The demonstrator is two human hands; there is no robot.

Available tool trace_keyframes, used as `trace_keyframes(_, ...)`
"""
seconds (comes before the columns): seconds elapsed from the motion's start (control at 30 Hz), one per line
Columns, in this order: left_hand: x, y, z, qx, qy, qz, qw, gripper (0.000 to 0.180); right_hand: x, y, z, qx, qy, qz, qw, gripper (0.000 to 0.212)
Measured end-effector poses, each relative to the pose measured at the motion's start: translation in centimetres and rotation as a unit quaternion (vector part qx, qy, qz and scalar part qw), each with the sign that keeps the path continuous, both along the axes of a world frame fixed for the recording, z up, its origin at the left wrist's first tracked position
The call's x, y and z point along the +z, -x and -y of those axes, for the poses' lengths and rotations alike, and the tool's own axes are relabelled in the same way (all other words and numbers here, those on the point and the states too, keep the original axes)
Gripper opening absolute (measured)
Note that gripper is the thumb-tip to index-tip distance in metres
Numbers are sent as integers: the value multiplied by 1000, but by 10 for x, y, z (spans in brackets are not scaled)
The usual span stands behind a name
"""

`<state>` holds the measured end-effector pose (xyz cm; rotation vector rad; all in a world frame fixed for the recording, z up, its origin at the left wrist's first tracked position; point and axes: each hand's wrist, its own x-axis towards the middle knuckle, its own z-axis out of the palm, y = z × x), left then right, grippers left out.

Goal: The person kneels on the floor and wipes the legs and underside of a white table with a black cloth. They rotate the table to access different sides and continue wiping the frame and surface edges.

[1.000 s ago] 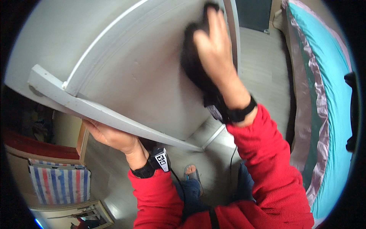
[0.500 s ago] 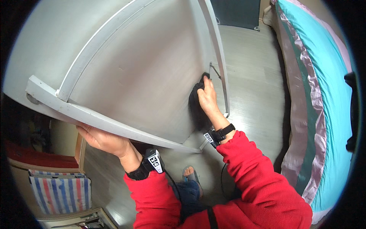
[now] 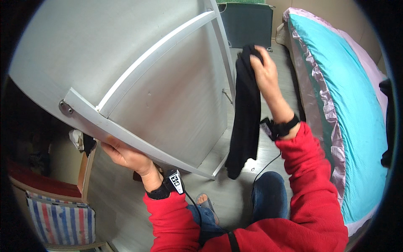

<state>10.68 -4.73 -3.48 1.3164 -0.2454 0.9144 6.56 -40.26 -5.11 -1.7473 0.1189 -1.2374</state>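
Observation:
A large pale grey folding table [image 3: 163, 101], its framed underside toward me, stands tilted on the left. My left hand [image 3: 126, 157] grips its lower edge near the metal frame bar, the fingers partly hidden behind the edge. To the right of the table my right hand [image 3: 263, 69] is closed on the top of a black cloth [image 3: 245, 113]. The cloth hangs down long and loose, apart from the table's frame. Wrist straps with small devices sit on both my wrists.
On the right lies a bed with a turquoise and pink frilled cover [image 3: 336, 96]. A dark folded panel [image 3: 245, 25] stands at the back. Lower left is a striped bag [image 3: 63, 220] beside an open cabinet [image 3: 86, 176]. My feet are on the grey floor [image 3: 126, 214] below.
My right hand has drawn the black cloth away from the table's underside, up and to the right, so it now hangs free. The left hand still holds the table's edge.

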Motion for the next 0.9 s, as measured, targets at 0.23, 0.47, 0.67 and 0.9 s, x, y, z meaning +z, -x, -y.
trace_keyframes(0.23, -2, 2, 2, 3, 3, 11, 1000, 47, 99, -50, 13, 18, 121, 58, 991, 36)
trace_keyframes(0.47, -9, -5, -10, 104, -124, 32, 986, 45, 82, -66, 24, 211, 31, -18, 977, 25)
trace_keyframes(0.67, -12, -12, -12, 120, -114, 41, 985, 36, -14, -63, 32, 196, 4, -61, 979, 20)
trace_keyframes(0.9, -15, -8, -19, 186, -222, 77, 954, 33, -140, -29, 28, 157, -33, -180, 971, 28)
